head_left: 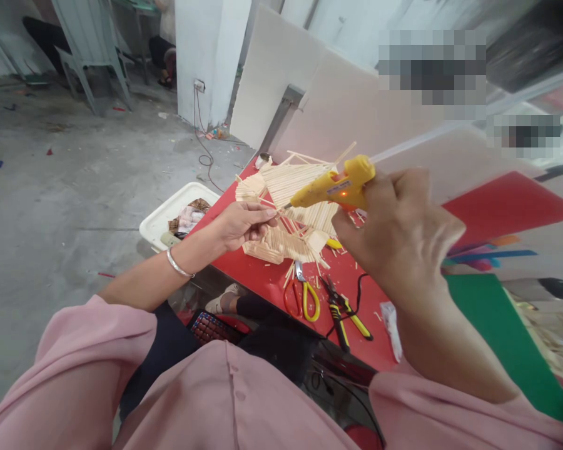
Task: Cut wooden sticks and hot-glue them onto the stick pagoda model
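Note:
My right hand (398, 219) grips a yellow hot glue gun (335, 184) with a small orange light glowing on its side. Its nozzle points left, right by the fingertips of my left hand (248, 225). That hand is closed in a pinch on a thin wooden stick (269, 203), partly hidden by the fingers. Beneath both hands lie panels of pale wooden sticks (293, 181) set side by side, with loose sticks around them. A smaller stick panel (281, 242) rests closer to me.
Scissors with red and yellow handles (303, 294) and black-yellow pliers (344, 312) lie on the red table (258, 284). A black cord runs beside the pliers. A white tub (152, 219) stands left of the table, a green board (502, 337) at the right. White boards (319, 94) lean behind.

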Demonstrator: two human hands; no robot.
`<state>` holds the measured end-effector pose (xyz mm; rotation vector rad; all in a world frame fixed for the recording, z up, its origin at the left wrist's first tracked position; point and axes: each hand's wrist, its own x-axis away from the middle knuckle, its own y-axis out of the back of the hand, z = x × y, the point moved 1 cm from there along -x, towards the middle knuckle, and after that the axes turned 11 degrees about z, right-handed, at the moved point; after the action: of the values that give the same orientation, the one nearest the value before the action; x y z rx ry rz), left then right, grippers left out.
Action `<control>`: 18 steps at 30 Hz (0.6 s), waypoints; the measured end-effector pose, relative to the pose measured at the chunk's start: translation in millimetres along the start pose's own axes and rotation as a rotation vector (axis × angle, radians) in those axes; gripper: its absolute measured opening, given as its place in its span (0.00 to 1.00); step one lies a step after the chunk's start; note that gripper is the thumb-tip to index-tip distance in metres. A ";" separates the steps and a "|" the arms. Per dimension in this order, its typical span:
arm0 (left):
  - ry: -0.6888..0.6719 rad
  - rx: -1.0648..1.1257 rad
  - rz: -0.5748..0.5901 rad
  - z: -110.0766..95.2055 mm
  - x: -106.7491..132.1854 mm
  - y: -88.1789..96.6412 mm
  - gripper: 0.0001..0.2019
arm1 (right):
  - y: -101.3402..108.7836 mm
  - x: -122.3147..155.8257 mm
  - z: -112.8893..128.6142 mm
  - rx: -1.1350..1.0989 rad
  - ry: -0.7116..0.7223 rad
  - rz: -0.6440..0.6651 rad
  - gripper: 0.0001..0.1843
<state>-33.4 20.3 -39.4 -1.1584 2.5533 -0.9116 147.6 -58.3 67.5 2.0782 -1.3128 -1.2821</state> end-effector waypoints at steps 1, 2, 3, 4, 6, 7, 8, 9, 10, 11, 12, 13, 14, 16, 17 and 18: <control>-0.001 0.002 0.002 0.0 0.2 0.0 0.10 | -0.1 -0.3 0.4 0.002 0.003 -0.005 0.25; -0.002 0.004 0.002 0.1 0.2 -0.1 0.10 | 0.1 -0.6 0.9 0.004 0.002 -0.013 0.25; -0.002 0.005 0.002 0.1 0.3 -0.4 0.10 | 0.3 -0.9 1.4 0.006 0.003 -0.023 0.25; -0.001 0.005 0.001 0.1 0.2 -0.7 0.09 | 0.5 -1.2 1.8 0.007 0.004 -0.034 0.24; 0.006 0.005 -0.004 0.0 -0.1 -1.4 0.09 | 0.7 -1.3 2.4 0.011 0.006 -0.048 0.24; 0.011 0.005 -0.007 0.0 -0.3 -1.7 0.08 | 0.7 -1.3 2.5 0.014 0.010 -0.050 0.24; 0.015 0.006 -0.008 0.0 -0.5 -1.9 0.08 | 0.6 -1.2 2.5 0.014 0.013 -0.049 0.24; 0.018 0.006 -0.007 0.1 -0.7 -2.1 0.08 | 0.6 -1.1 2.3 0.014 0.014 -0.051 0.24; 0.018 0.006 -0.004 0.2 -0.9 -2.1 0.08 | 0.6 -0.9 2.0 0.013 0.013 -0.052 0.24; 0.016 0.005 0.000 0.3 -1.0 -2.0 0.08 | 0.6 -0.9 1.7 0.012 0.011 -0.049 0.23; 0.013 0.003 0.004 0.5 -1.0 -1.9 0.08 | 0.7 -0.8 1.4 0.011 0.008 -0.046 0.23; 0.011 0.001 0.009 0.6 -1.0 -1.8 0.07 | 0.8 -0.9 1.2 0.011 0.001 -0.044 0.23; 0.010 0.000 0.011 0.8 -1.0 -1.6 0.07 | 1.0 -1.0 1.1 0.012 -0.002 -0.040 0.23; 0.009 0.001 0.013 0.9 -0.8 -1.5 0.07 | 1.4 -1.4 1.1 0.017 -0.005 -0.036 0.22; 0.009 0.004 0.012 0.8 -0.7 -1.6 0.06 | 1.6 -1.6 1.2 0.019 -0.006 -0.035 0.22; 0.010 0.008 0.009 0.7 -0.6 -1.7 0.06 | 1.6 -1.8 1.4 0.020 -0.006 -0.028 0.22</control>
<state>-31.6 19.5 -39.0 -1.1420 2.5583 -0.9261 145.3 -57.3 68.8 2.1148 -1.3084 -1.2932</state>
